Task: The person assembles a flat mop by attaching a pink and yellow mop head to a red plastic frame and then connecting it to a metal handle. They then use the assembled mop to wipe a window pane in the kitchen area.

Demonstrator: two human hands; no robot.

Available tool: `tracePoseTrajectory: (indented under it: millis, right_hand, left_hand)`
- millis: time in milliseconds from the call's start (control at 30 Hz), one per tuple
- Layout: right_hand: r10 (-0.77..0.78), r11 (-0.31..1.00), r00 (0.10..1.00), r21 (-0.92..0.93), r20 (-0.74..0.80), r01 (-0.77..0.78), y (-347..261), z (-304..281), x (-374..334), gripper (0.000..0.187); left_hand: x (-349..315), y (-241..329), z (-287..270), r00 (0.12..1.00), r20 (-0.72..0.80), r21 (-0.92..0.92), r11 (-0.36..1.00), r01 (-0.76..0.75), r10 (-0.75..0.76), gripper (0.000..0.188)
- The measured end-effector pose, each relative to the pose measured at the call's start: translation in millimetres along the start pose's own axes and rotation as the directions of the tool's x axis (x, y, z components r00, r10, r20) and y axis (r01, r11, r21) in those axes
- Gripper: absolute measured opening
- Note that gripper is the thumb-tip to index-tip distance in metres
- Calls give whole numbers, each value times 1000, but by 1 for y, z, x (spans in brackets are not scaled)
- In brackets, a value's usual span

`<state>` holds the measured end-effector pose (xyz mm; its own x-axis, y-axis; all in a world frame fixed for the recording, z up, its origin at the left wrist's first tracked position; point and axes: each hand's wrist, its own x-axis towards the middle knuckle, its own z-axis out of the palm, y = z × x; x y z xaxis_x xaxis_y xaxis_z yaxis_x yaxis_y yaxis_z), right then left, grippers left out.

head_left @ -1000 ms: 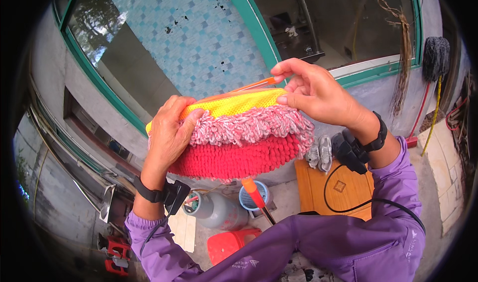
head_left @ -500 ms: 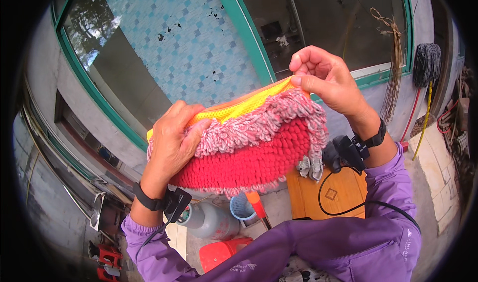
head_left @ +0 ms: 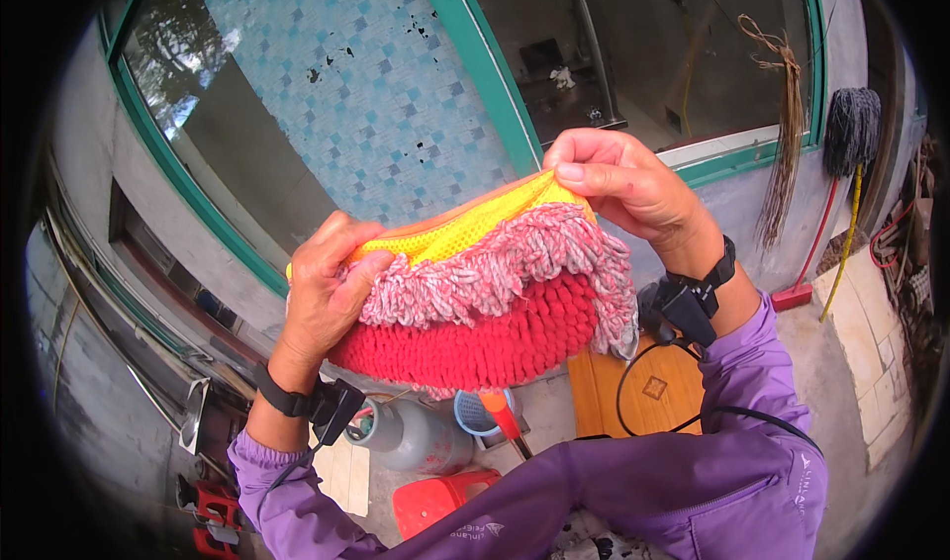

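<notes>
A mop pad (head_left: 475,327) hangs between my two hands, raised in front of me. Its underside is red chenille with a fringe of pink-and-white yarn loops, and a yellow mesh band (head_left: 455,229) runs along its upper edge. My left hand (head_left: 332,288) grips the left end, thumb over the fringe and fingers mostly hidden behind. At the upper right corner, my right hand (head_left: 623,184) pinches the yellow band between thumb and bent fingers. Below the pad, an orange-and-red pole (head_left: 505,420) shows, its upper end hidden by the pad.
Underneath stand a grey gas cylinder (head_left: 421,436), a blue basket (head_left: 475,414), a red plastic stool (head_left: 435,501) and a wooden board (head_left: 643,392). A green-framed window (head_left: 485,65) rises ahead. A straw broom (head_left: 782,144) and a grey string mop (head_left: 851,135) are at the right.
My right hand has come down and a little left, its fingers closing more over the band's corner. The pad has shifted slightly left, and my left hand has moved slightly with it.
</notes>
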<state>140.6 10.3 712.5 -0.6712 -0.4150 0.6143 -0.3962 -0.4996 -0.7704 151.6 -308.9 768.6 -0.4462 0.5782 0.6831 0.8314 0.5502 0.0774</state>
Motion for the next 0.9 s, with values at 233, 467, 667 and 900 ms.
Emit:
tracePoseTrajectory:
  millis: [233,467,667,900]
  right_hand:
    - [182,955,970,262,-160,-136,43,17,-29,18]
    - [15,903,997,429,-74,18,48,7,-37,29]
    - [-29,902,995,427,-99,69,57,17,-55,37]
    - [-54,950,995,301,-85,78,45,18,-74,20]
  left_hand:
    - [-4,2,-9,988,-13,-86,984,153,-155,15]
    - [15,-5,-5,863,199,-387,772,505,-465,21]
    - [28,-3,-5,822,294,-406,714,570,-488,24]
    - [26,-13,0,877,236,-484,732,479,-418,17]
